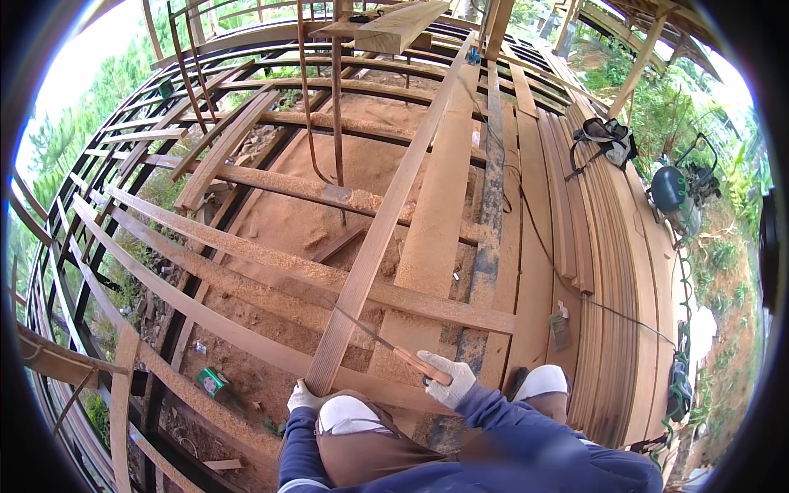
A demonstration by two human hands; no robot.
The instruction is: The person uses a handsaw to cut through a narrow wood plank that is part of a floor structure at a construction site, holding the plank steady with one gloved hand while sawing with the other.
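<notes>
Plank [396, 214] touching left hand [305, 398]; right hand [451, 380] grips wooden-handled tool [410, 359].

Under me: timber cross beams [444, 309], partly covered in sawdust [362, 200], with my long board [386, 215] lying across. To my right: plank deck [528, 349] carrying a stack of boards [615, 329], dark bag [606, 141] on them at far right, small container [560, 330] nearer.

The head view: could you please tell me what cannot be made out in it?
All in the head view:
- Left grip: how its fingertips sit, hidden by the glove and plank.
- Handle: its part inside the right grip, covered by the glove.
- Blue item: too small to identify.
- Blue top: blurred, cut off by the lower edge.
</notes>
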